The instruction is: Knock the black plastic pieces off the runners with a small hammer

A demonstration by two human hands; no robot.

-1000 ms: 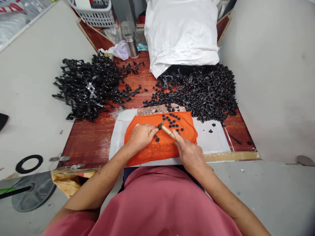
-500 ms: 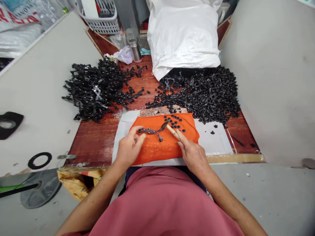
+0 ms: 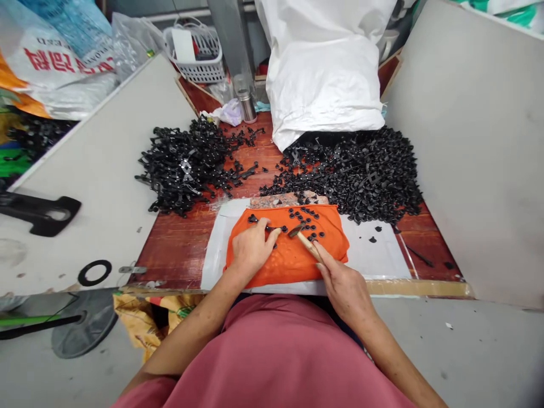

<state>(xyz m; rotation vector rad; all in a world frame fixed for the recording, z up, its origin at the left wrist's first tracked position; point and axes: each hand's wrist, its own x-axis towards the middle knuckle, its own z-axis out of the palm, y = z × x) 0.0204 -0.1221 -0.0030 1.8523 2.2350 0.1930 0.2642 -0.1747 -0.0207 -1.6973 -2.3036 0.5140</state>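
Note:
A small hammer with a wooden handle (image 3: pixel 309 247) is held in my right hand (image 3: pixel 346 286), its dark head just above an orange cloth (image 3: pixel 293 266). My left hand (image 3: pixel 251 249) lies over the left part of the cloth, thumb and fingers closed on a black jointed strip (image 3: pixel 254 219). Much of the strip is hidden under the hand; one end shows at the left and another near the hammer head. Several small round black studs (image 3: pixel 307 228) sit on the cloth beyond the hammer.
A heap of black jointed strips (image 3: pixel 182 170) stands at the left, and a pile of loose black studs (image 3: pixel 374 175) at the right. Behind are a white sack (image 3: pixel 327 73), a steel flask (image 3: pixel 246 106) and a grey basket (image 3: pixel 202 71). Pale panels (image 3: pixel 476 141) flank the table.
My left hand has moved right along the strip and now covers its middle. The hammer stays in my right hand, close to the strip's right end. The whole view has shifted slightly.

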